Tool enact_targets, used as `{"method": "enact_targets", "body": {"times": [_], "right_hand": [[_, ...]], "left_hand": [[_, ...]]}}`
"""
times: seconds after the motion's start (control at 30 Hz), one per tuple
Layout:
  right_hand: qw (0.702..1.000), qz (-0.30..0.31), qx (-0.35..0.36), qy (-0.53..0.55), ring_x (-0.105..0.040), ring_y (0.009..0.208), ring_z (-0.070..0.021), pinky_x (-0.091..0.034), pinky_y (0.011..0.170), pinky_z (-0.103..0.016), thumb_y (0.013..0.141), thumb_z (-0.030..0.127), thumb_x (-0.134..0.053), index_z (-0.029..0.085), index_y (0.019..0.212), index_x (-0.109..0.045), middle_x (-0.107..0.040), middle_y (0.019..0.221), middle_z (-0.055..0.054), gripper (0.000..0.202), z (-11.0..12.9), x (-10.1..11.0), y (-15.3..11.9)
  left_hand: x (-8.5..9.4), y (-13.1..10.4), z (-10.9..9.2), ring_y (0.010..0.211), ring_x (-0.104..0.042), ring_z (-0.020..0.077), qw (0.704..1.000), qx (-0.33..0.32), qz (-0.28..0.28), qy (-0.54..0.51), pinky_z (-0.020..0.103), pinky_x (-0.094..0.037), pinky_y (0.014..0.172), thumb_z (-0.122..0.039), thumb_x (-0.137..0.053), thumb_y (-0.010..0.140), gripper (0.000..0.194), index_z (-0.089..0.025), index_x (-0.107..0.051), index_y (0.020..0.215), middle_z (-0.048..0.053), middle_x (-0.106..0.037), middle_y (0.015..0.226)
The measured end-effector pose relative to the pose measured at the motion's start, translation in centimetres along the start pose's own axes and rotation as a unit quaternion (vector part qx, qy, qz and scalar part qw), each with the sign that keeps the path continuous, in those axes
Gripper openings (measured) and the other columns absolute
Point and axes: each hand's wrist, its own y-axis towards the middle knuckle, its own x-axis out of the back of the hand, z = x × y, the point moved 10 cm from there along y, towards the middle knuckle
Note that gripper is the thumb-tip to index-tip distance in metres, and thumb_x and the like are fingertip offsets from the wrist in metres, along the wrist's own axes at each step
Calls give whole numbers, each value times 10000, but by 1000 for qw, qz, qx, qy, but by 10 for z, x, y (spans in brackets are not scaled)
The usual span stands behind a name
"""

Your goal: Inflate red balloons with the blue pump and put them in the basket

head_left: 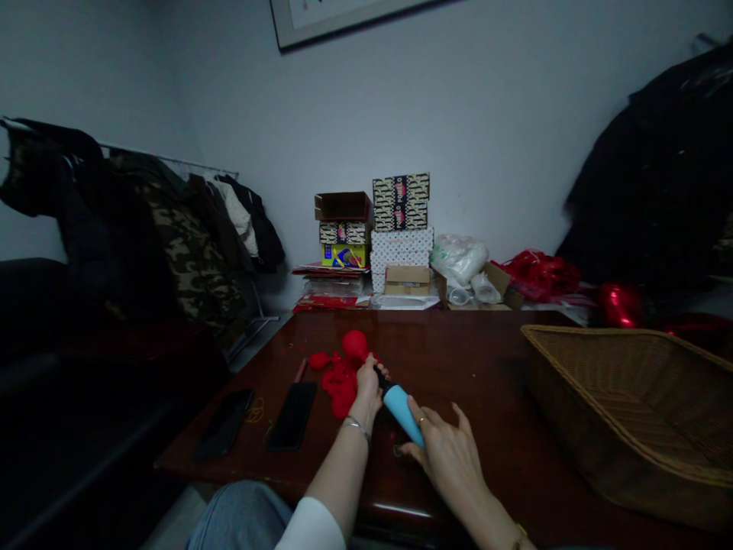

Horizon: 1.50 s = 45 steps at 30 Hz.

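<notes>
A light-blue hand balloon pump [404,413] with a black nozzle end slants across the middle of the table. My left hand [368,378] is closed around the black nozzle, where a small, partly inflated red balloon [355,345] sticks out beyond my fingers. The balloon's neck is hidden in that grip. My right hand [450,451] holds the rear end of the pump between thumb and index finger, its other fingers stretched out. Beside my left hand lies a heap of limp red balloons [341,386], with another slightly rounded red balloon [319,361] at its left.
Two dark phones [292,416] [224,424] lie on the left of the brown table [458,344], with rubber bands [255,410] between them. A wicker basket [607,428] stands at the right. Stacked boxes [401,256] line the back wall, and clothes [188,244] hang at left.
</notes>
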Motion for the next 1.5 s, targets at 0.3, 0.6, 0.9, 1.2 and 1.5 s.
{"method": "enact_targets", "body": {"times": [0.3, 0.6, 0.9, 1.2, 1.5], "right_hand": [[1000, -25, 17, -8, -645, 921, -220, -231, 1030, -497, 828, 228, -530, 221, 1325, -441, -659, 1107, -86, 505, -7, 10, -26], [995, -66, 70, 9, -656, 892, -217, -263, 998, -502, 824, 287, -514, 251, 1339, -412, -670, 1103, -45, 527, -25, 15, -62], [999, -14, 18, 24, -655, 855, -203, -217, 1024, -507, 820, 222, -494, 208, 1298, -478, -676, 1078, -59, 479, -18, 18, -50], [999, 21, -21, 13, -653, 855, -201, -188, 1039, -465, 845, 243, -489, 190, 1314, -469, -681, 1037, -84, 473, -7, 10, -16], [999, 26, -30, 8, -651, 879, -207, -194, 1037, -451, 845, 262, -498, 190, 1326, -454, -679, 1050, -88, 489, 0, 2, -7]], "left_hand": [[-2, 0, -9, 355, -367, 60, 1000, -1, -7, -6, 163, -296, 360, -264, -509, 867, 265, -180, -397, 643, -59, -382, 470], [2, 8, -22, 356, -352, 53, 999, 2, 6, -51, 162, -287, 361, -336, -593, 818, 306, -189, -382, 652, -75, -356, 482], [-9, -4, -17, 369, -360, 59, 999, 4, 23, -24, 158, -290, 368, -241, -450, 893, 259, -177, -394, 648, -52, -382, 491], [-6, -10, 14, 362, -371, 69, 999, 44, 11, -6, 183, -306, 380, -288, -472, 877, 258, -184, -400, 652, -46, -403, 475], [0, -12, 8, 369, -387, 70, 999, 30, 8, 8, 193, -317, 396, -260, -487, 863, 250, -179, -413, 639, -43, -416, 470]]}}
